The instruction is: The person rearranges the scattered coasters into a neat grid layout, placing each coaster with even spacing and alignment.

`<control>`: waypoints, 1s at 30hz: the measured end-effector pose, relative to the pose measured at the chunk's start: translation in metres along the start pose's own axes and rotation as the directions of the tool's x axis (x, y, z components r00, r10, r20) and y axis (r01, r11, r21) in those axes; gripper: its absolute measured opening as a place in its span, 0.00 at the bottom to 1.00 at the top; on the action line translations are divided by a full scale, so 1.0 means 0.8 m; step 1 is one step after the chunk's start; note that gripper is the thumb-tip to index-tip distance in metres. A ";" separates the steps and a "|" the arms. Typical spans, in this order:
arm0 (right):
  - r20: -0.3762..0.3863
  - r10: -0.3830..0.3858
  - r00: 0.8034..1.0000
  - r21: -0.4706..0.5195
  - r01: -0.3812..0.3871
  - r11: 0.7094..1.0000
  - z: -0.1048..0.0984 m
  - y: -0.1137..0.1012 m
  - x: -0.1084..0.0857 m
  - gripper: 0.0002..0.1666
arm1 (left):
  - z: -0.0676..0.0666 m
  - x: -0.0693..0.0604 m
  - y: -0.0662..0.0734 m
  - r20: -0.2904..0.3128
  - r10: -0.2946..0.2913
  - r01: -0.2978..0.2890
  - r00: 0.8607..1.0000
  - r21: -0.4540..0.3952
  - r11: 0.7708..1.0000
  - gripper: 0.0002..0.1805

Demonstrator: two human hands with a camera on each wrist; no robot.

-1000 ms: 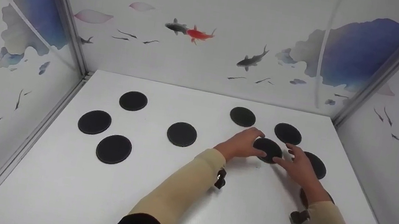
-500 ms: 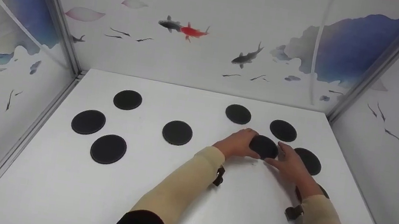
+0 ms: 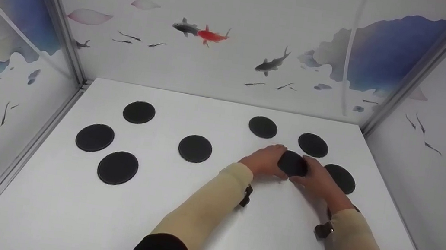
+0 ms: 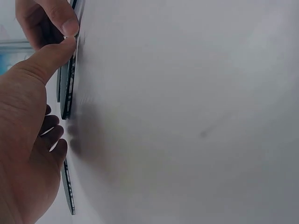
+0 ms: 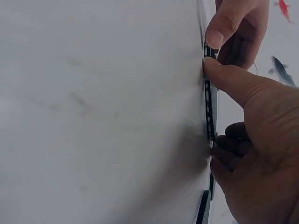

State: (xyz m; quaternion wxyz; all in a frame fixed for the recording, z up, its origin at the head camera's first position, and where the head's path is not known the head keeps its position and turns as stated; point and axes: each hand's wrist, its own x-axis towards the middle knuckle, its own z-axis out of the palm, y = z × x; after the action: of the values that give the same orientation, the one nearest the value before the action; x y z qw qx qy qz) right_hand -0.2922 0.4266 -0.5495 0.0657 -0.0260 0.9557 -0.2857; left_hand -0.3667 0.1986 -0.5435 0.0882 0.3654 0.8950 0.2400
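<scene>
A flat, round black disc lies on the white table, right of the middle, with both hands around its rim. My left hand holds its left side, thumb at the near edge and fingers toward the far edge. From the other side, my right hand spans the disc in the same way. In the left wrist view, the two thumbs nearly meet at the disc's thin, light-flecked edge. The right wrist view also shows both thumbs against that edge. Parts of the rim are hidden by fingers.
Similar black discs lie near the hands: one behind, one at far right, one beside the right hand. Another is mostly hidden under the right wrist. Several more, including a middle disc, lie leftward. Printed wall panels enclose the table.
My right hand has closed in leftward onto the disc's right rim; a second ago its fingers stood apart from it. The left hand stays at the disc. The head view has shifted slightly.
</scene>
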 end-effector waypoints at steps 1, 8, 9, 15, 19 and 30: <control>0.004 0.008 1.000 0.004 -0.008 1.000 0.000 0.000 0.001 0.59 | 0.000 0.000 0.000 0.000 0.000 0.000 1.000 -0.002 1.000 0.51; 0.001 -0.018 1.000 0.018 0.018 1.000 -0.003 -0.002 0.000 0.56 | 0.003 0.003 -0.003 -0.009 -0.014 0.014 1.000 -0.034 0.999 0.43; 0.000 -0.023 1.000 0.020 0.023 1.000 -0.003 -0.001 0.000 0.55 | 0.003 0.004 -0.003 -0.010 -0.013 0.013 1.000 -0.035 0.999 0.42; -0.003 -0.022 1.000 0.012 0.022 1.000 0.000 0.003 0.000 0.54 | 0.005 0.004 -0.005 -0.027 -0.003 0.002 1.000 -0.030 1.000 0.38; -0.013 -0.018 1.000 0.010 0.018 1.000 0.001 0.003 -0.001 0.53 | 0.006 0.002 -0.005 -0.036 -0.001 0.000 0.999 -0.024 1.000 0.35; -0.036 -0.014 0.999 0.014 0.014 1.000 0.001 0.000 0.001 0.51 | 0.004 0.008 -0.003 -0.033 0.010 -0.009 0.999 0.043 0.999 0.28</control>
State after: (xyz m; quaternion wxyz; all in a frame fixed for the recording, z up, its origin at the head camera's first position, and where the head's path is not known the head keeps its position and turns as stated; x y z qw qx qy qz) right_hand -0.2928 0.4261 -0.5498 0.0468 -0.0270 0.9545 -0.2934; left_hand -0.3718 0.2026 -0.5476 0.0643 0.3674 0.8995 0.2274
